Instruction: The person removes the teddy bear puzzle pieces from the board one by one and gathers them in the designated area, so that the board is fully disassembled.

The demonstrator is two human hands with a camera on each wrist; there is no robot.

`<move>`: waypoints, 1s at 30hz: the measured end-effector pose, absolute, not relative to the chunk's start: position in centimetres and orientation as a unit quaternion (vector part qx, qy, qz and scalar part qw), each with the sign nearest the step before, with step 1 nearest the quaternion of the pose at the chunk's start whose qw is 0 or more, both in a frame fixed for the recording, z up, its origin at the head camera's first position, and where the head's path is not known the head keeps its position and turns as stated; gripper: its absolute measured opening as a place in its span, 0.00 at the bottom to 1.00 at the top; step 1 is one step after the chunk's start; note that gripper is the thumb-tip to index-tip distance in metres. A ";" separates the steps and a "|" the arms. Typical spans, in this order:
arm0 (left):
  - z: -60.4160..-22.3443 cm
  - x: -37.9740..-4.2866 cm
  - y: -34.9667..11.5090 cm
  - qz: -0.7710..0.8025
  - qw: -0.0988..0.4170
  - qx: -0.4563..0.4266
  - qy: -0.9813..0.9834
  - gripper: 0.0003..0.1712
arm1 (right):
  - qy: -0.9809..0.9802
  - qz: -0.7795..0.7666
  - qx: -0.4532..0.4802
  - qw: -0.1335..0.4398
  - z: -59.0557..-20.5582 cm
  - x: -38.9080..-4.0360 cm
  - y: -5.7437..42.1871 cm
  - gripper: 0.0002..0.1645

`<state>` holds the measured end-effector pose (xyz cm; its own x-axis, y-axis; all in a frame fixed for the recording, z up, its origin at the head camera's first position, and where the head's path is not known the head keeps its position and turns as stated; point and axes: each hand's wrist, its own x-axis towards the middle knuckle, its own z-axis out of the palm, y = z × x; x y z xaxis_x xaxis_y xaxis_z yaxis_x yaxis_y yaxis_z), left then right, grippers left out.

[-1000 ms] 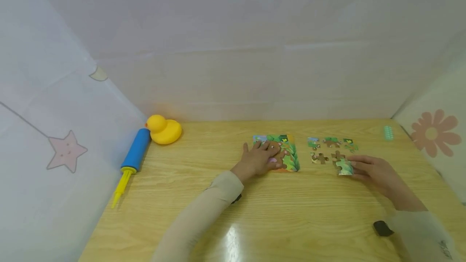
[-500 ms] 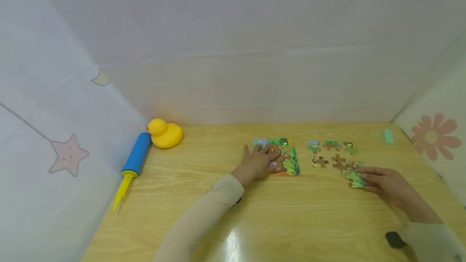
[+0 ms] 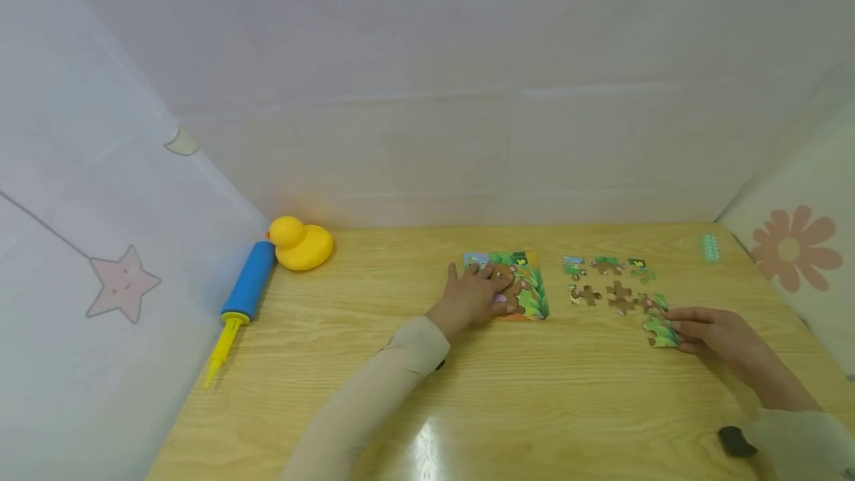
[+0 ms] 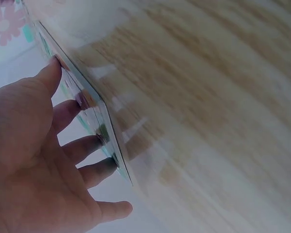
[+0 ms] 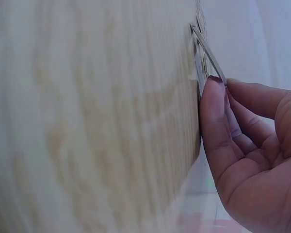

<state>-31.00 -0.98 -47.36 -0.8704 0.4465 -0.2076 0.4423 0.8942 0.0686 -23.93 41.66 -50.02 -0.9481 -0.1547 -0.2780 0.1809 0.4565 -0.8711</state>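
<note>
A flat picture board (image 3: 532,284) with a brown bear among green leaves lies mid-table. Spread across it is my left hand (image 3: 469,297); in the left wrist view the fingertips (image 4: 103,167) touch its surface, all but the little finger. To the right, several loose jigsaw pieces (image 3: 620,298) lie in two rows. My right hand (image 3: 724,340) pinches a green leafy jigsaw piece (image 3: 660,332) between thumb and fingers, just in front of the lower row's right end. The right wrist view shows this piece (image 5: 209,56) edge-on, tilted, its far edge close to the tabletop.
At the left, a yellow rubber duck (image 3: 302,245) stands beside a blue and yellow hand pump (image 3: 246,292). A small pale green bumpy object (image 3: 711,248) lies near the back right corner. White walls rise behind and on both sides of the wooden table (image 3: 374,266).
My right hand has carried the pinched jigsaw piece right and towards the front, from over the lower row to just before its right end. My left hand stays on the picture board.
</note>
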 end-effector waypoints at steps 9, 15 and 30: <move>-47.7 -31.0 -1.0 0.010 0.113 0.227 0.967 0.37 | 0.863 -0.485 0.026 0.141 -49.6 -23.8 42.1 0.36; -47.5 -31.0 -1.0 0.008 0.110 0.227 0.968 0.37 | 0.865 -0.481 0.021 0.139 -49.3 -23.7 42.4 0.39; -48.2 -31.5 -1.5 0.012 0.088 0.251 0.964 0.39 | 0.866 -0.479 -0.050 0.138 -45.8 -25.7 38.9 0.42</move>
<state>-31.51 -1.45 -48.16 -0.8586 0.4858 -0.1637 0.4815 0.8738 0.0680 -25.72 38.88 -45.84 -0.9570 -0.2186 -0.1907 0.0452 0.5369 -0.8424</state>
